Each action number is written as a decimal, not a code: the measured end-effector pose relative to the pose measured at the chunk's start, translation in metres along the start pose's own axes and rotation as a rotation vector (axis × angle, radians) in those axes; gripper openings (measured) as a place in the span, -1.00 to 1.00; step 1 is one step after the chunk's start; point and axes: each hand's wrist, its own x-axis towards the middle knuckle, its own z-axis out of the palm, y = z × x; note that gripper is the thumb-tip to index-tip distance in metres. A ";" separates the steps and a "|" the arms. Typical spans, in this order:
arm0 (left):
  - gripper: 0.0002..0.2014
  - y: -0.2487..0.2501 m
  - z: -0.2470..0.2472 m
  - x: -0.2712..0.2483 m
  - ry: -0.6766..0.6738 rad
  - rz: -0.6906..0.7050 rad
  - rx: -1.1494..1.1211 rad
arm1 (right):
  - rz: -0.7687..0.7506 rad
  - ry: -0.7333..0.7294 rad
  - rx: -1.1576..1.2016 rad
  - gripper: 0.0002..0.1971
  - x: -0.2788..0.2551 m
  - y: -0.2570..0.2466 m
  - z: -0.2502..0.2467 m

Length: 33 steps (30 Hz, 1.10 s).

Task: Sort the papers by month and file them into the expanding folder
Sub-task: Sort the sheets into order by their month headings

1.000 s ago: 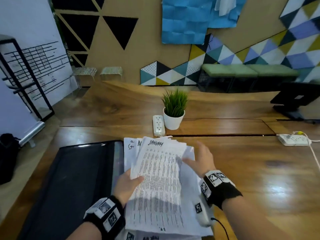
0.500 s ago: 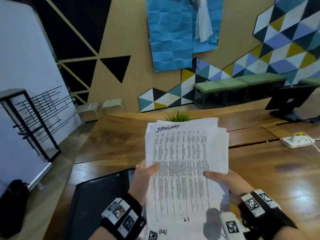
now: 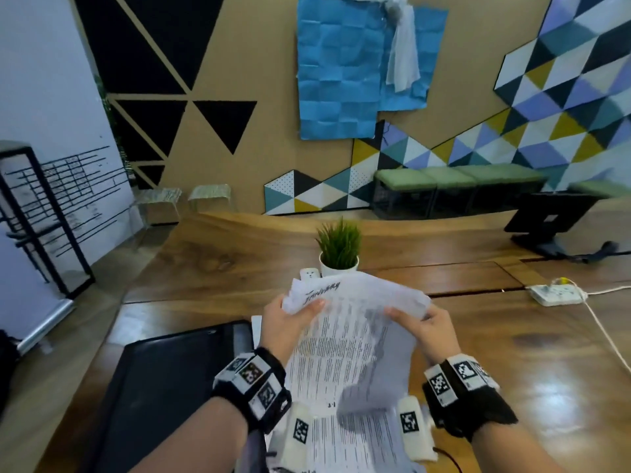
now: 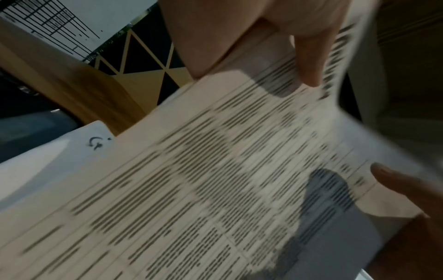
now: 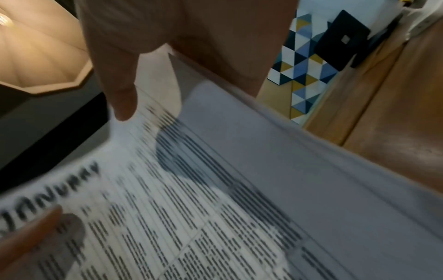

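Observation:
A stack of white printed papers [image 3: 348, 356], its top sheet headed "JANUARY", is held above the wooden table [image 3: 512, 363] in front of me. My left hand [image 3: 286, 319] grips the stack's upper left edge, thumb on the top sheet beside the heading. My right hand [image 3: 426, 322] grips the upper right edge, thumb on top. The papers' top end curls away from me. The left wrist view shows the printed sheet [image 4: 191, 189] under my thumb [image 4: 309, 62]; the right wrist view shows the heading [image 5: 55, 191]. The black expanding folder [image 3: 164, 387] lies shut on the table to my left.
A small potted plant [image 3: 339, 249] and a white power strip [image 3: 310, 275] stand just beyond the papers. Another power strip [image 3: 555, 294] with a cable lies at the right. A black monitor stand [image 3: 549, 220] is at the far right. One more sheet [image 4: 59, 149] lies beside the folder.
The stack was lifted off the table and held upright; now it is lower, tilted back, and both hands have slid up to grip its top edge. The head view has risen.

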 end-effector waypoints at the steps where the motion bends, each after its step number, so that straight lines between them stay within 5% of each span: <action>1: -0.78 -0.007 0.000 -0.001 0.018 -0.017 -0.011 | 0.015 0.007 -0.010 -0.87 -0.003 0.005 0.001; 5: -0.81 -0.010 -0.001 -0.005 0.036 -0.037 -0.029 | 0.018 0.043 -0.085 -0.82 -0.008 0.009 0.003; 10: -0.79 0.001 0.000 -0.017 0.037 0.098 -0.065 | -0.118 0.084 -0.035 -0.80 -0.020 -0.008 0.006; 15: -0.74 -0.014 0.003 -0.032 0.103 0.038 -0.043 | 0.006 0.034 -0.145 -0.67 -0.029 0.008 0.004; 21: -0.87 0.006 0.002 -0.038 0.136 0.135 -0.094 | -0.065 0.076 -0.115 -0.92 -0.037 -0.010 0.003; 24: -0.89 0.001 -0.001 -0.043 0.145 0.130 -0.072 | -0.004 0.011 -0.068 -0.78 -0.045 -0.001 -0.001; 29: -0.89 0.000 0.003 -0.051 0.110 0.164 -0.037 | 0.112 0.039 -0.155 -0.76 -0.051 0.015 -0.003; 33: -0.81 0.006 -0.002 -0.048 0.011 0.176 -0.024 | 0.056 0.150 -0.088 -0.87 -0.045 0.000 -0.001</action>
